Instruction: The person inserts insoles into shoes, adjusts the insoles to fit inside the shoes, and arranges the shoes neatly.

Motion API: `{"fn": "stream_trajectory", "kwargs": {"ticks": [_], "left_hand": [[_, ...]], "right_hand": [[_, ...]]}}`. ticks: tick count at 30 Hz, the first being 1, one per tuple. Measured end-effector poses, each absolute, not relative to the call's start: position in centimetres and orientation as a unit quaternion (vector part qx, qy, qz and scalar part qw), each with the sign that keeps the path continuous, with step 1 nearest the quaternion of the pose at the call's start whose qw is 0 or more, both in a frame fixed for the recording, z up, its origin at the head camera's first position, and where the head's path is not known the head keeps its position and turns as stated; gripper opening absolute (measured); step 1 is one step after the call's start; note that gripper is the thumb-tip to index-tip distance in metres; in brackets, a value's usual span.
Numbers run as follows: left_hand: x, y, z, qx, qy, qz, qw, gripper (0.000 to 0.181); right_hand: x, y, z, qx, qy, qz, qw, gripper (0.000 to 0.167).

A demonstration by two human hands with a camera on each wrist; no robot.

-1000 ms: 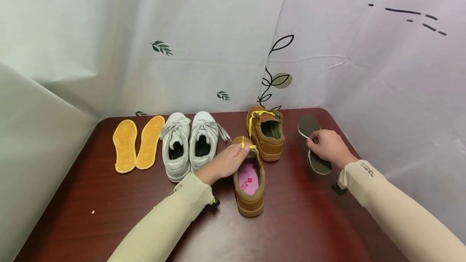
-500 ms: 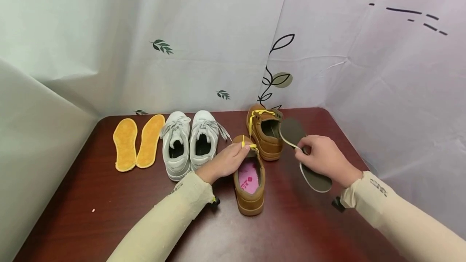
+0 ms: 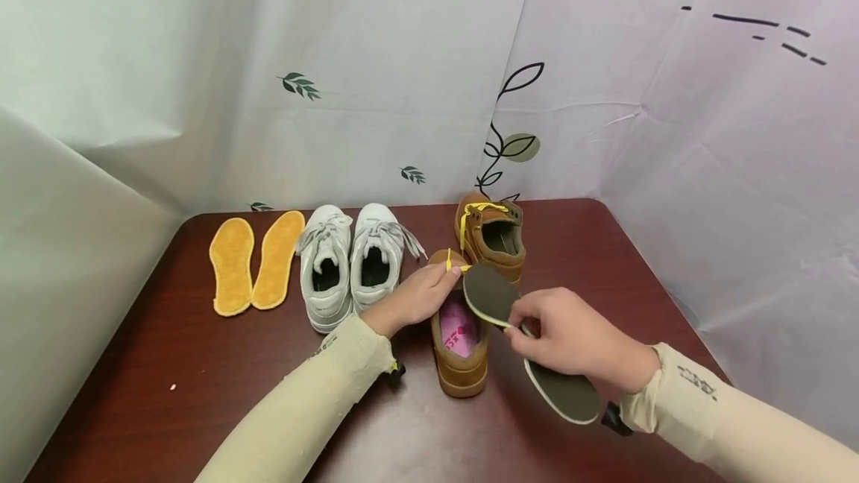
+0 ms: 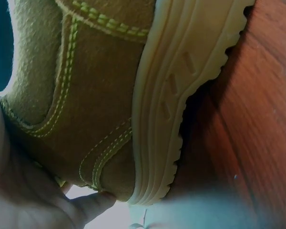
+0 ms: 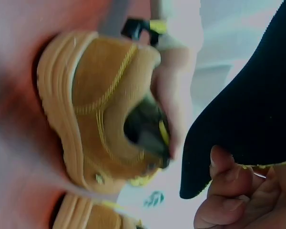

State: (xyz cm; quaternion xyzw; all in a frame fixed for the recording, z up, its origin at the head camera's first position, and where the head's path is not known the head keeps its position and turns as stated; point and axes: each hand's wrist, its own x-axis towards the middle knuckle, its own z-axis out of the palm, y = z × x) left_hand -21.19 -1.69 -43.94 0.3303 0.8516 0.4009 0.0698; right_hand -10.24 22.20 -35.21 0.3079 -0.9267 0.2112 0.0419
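In the head view a brown shoe (image 3: pixel 463 379) with yellow laces and a pink insole (image 3: pixel 458 334) inside sits at the middle of the table. My left hand (image 3: pixel 417 298) holds it by the tongue and laces near the toe; the left wrist view has its stitched side (image 4: pixel 105 81) close up. Pinched at its middle by my right hand (image 3: pixel 570 330), a dark grey insole (image 3: pixel 493 293) with a pale edge hangs slantwise, its far end over the shoe opening. Close by in the right wrist view are the dark insole (image 5: pixel 243 109) and curled fingertips (image 5: pixel 224 191).
A second brown shoe (image 3: pixel 496 241) stands just behind the first. To the left are two white sneakers (image 3: pixel 325 267), side by side, then two yellow-orange insoles (image 3: pixel 231 267) lying flat. White curtains (image 3: pixel 403 58) hang behind the dark red table (image 3: pixel 268 393) and at its sides.
My right hand has brought the dark insole leftward and nearer, from the table's right side to over the held shoe. The left hand and the shoe have stayed put.
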Motion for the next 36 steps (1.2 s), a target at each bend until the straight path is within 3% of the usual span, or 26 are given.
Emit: {"fn": "stream_trajectory", "kwargs": {"ticks": [7, 12, 22, 36], "left_hand": [[-21.1, -1.9, -43.8, 0.304, 0.860, 0.401, 0.087, 0.045], [-21.1, -1.8, -44.0, 0.302, 0.860, 0.401, 0.090, 0.046], [-21.2, -1.6, -44.3, 0.309, 0.855, 0.409, 0.082, 0.042], [-21.3, -1.4, -44.5, 0.325, 0.844, 0.421, 0.075, 0.037]], "right_hand": [[-9.8, 20.5, -36.2, 0.358, -0.908, 0.216, -0.010, 0.018], [-10.5, 19.5, -36.5, 0.345, -0.913, 0.210, -0.052, 0.014], [-12.5, 17.8, -36.9, 0.304, -0.920, 0.225, -0.102, 0.022], [-13.8, 15.9, -38.3, 0.249, -0.953, 0.163, -0.059, 0.025]]}}
